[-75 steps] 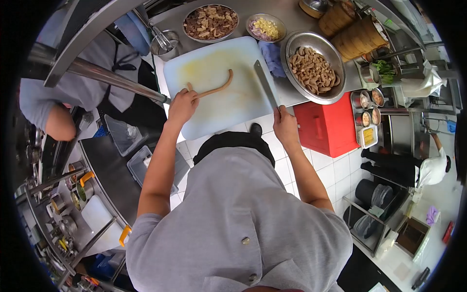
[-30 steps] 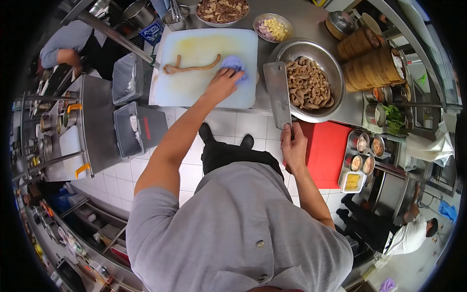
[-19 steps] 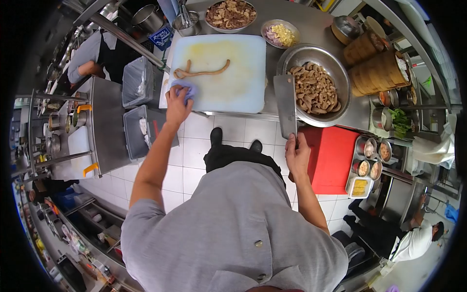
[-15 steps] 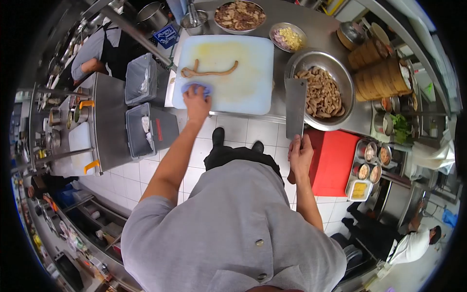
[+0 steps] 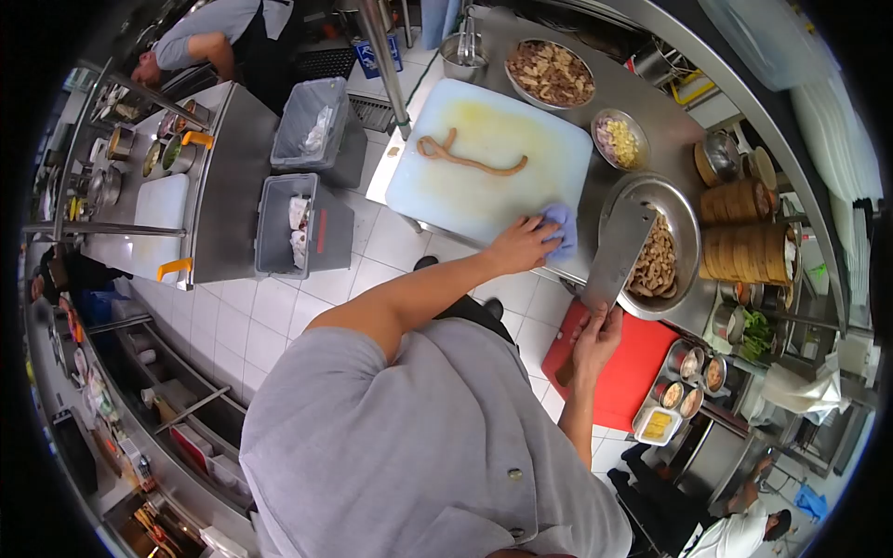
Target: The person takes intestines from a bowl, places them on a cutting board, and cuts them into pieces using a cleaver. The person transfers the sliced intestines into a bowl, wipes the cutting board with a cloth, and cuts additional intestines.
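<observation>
While the cleaver [image 5: 618,249] is gripped in the right hand [image 5: 596,335], the cloth [image 5: 562,229] grasped by the left hand [image 5: 521,246] is best pressed flat.

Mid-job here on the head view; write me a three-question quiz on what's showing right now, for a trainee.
1. Which hand holds the cleaver?
2. The long brown strip lies on:
A) the red container
B) the cutting board
C) the floor tiles
3. Fill in the missing word: the left hand has its fingers on a bluish-purple ____.

Key:
1. The right hand.
2. B
3. cloth
</observation>
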A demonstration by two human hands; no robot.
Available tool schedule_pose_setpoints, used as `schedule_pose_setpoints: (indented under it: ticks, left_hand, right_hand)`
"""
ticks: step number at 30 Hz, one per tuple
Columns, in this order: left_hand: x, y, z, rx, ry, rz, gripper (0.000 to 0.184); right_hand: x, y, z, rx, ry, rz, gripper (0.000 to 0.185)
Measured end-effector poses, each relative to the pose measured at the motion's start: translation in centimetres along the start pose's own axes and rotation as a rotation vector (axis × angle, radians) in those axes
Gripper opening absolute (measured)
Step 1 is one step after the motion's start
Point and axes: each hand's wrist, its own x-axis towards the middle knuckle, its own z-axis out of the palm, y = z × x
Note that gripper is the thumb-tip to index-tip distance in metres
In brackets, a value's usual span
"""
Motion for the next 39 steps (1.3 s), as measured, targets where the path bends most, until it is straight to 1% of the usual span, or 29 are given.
schedule_pose_setpoints:
  ticks: [2, 4, 5, 7, 9, 10, 11, 12, 13, 14, 15, 16, 17, 19, 21, 23, 24, 26, 28, 29, 30, 31, 32, 33, 34, 35, 36, 37, 39]
  left_hand:
    - [-2.7, -2.9, 1.7, 0.048, -0.039, 0.005, 0.033]
    - [-5.5, -4.8, 0.1, 0.097, -0.074, -0.051, 0.032]
    - [-7.6, -6.4, -2.6, 0.108, -0.077, -0.11, 0.032]
    - [-11.6, -10.6, -8.3, 0.015, 0.181, -0.358, 0.035]
    - [-13.2, -13.9, -13.2, 0.083, 0.437, -0.806, 0.031]
    - [-13.5, -16.7, -14.0, 0.044, 0.552, -0.763, 0.035]
    - [-14.0, -19.3, -14.6, 0.033, 0.677, -0.725, 0.04]
    - [-14.0, -20.7, -14.4, -0.062, 0.568, -0.863, 0.042]
    - [-14.7, -22.9, -12.8, -0.158, 0.32, -0.964, 0.043]
    - [-16.4, -27.4, -8.2, -0.04, 0.066, -0.741, 0.044]
    - [-16.9, -28.5, -6.5, 0.002, 0.304, -0.531, 0.047]
    - [-16.0, -28.2, -7.4, -0.137, 0.17, -0.612, 0.05]
    - [-15.2, -26.1, -10.3, -0.032, 0.03, -0.677, 0.05]
    - [-15.4, -25.2, -10.8, -0.035, -0.016, -0.64, 0.046]
    - [-16.1, -23.4, -11.6, 0.0, -0.039, -0.72, 0.043]
    - [-16.7, -22.0, -12.2, 0.024, -0.077, -0.78, 0.041]
    - [-17.6, -21.1, -12.5, 0.007, -0.077, -0.763, 0.04]
    - [-19.6, -19.8, -12.1, 0.056, -0.044, -0.697, 0.034]
    - [-22.7, -21.8, -8.3, 0.16, 0.016, -0.479, 0.026]
    - [-22.2, -19.7, -11.9, 0.082, -0.187, -0.5, 0.024]
    - [-21.3, -16.8, -15.2, -0.201, -0.213, -0.69, 0.026]
    - [-19.2, -13.5, -18.4, -0.207, -0.316, -0.879, 0.028]
    - [-17.1, -12.8, -14.1, -0.191, -0.273, -0.654, 0.031]
    - [-16.4, -12.4, -13.4, -0.257, -0.075, -0.571, 0.03]
    - [-13.1, -10.1, -16.3, -0.38, -0.107, -0.682, 0.028]
    - [-11.2, -10.3, -16.7, -0.466, 0.023, -0.703, 0.028]
    - [-8.2, -8.4, -18.2, -0.443, 0.071, -0.69, 0.03]
    - [-6.5, -6.8, -17.6, -0.439, 0.181, -0.619, 0.031]
    - [-2.2, -5.4, -14.1, -0.473, 0.347, -0.479, 0.032]
  right_hand:
    - [0.2, 0.8, 0.7, 0.008, 0.0, -0.024, 0.03]
    - [-0.1, 0.1, 1.2, 0.001, -0.017, -0.007, 0.03]
    - [0.1, -0.2, 1.4, 0.001, -0.025, 0.005, 0.031]
    - [0.3, -0.2, 1.9, -0.006, -0.013, -0.026, 0.03]
    - [0.1, 0.1, 2.7, -0.004, 0.013, -0.05, 0.028]
    - [1.3, 2.7, 2.3, -0.084, 0.027, -0.126, 0.028]
    - [0.5, 0.2, 2.8, 0.02, -0.01, 0.101, 0.023]
    - [2.1, 5.0, 1.1, -0.081, -0.002, -0.093, 0.019]
    - [2.6, 4.3, 2.6, -0.064, 0.009, -0.099, 0.019]
    - [3.0, 3.6, 3.9, -0.047, 0.019, -0.106, 0.02]
    - [5.2, 5.6, 3.4, -0.101, -0.096, -0.161, 0.023]
    - [4.3, 2.9, 5.1, -0.06, -0.112, -0.111, 0.025]
    - [2.9, -0.3, 5.7, -0.031, -0.114, -0.058, 0.027]
    - [4.2, -0.5, 6.3, -0.075, -0.167, -0.068, 0.029]
    - [5.0, -1.0, 7.3, -0.117, -0.205, -0.075, 0.031]
    - [5.3, -1.6, 7.9, -0.161, -0.282, -0.219, 0.031]
    - [6.2, -0.8, 8.2, -0.159, -0.231, -0.231, 0.031]
    - [6.6, -1.2, 8.7, -0.123, -0.283, -0.229, 0.029]
    - [6.6, -1.1, 8.3, -0.088, -0.277, -0.242, 0.025]
    - [6.9, -0.4, 8.1, -0.1, -0.203, -0.256, 0.024]
    - [7.6, 1.1, 7.6, 0.056, -0.245, -0.219, 0.02]
    - [8.4, 2.8, 6.4, -0.132, -0.183, -0.453, 0.016]
    - [3.5, 1.1, 1.5, -0.076, -0.1, -0.105, 0.014]
    - [2.5, 0.2, 1.0, 0.018, -0.072, 0.03, 0.015]
    - [3.2, 1.3, 1.0, -0.089, -0.014, -0.15, 0.018]
    - [3.6, -0.6, 2.0, -0.046, -0.068, -0.177, 0.023]
    - [3.1, -3.0, 2.6, 0.057, -0.08, -0.087, 0.027]
    - [3.0, -2.7, 1.9, 0.034, -0.072, -0.12, 0.03]
    - [2.0, -2.1, 0.0, 0.034, 0.012, -0.081, 0.031]
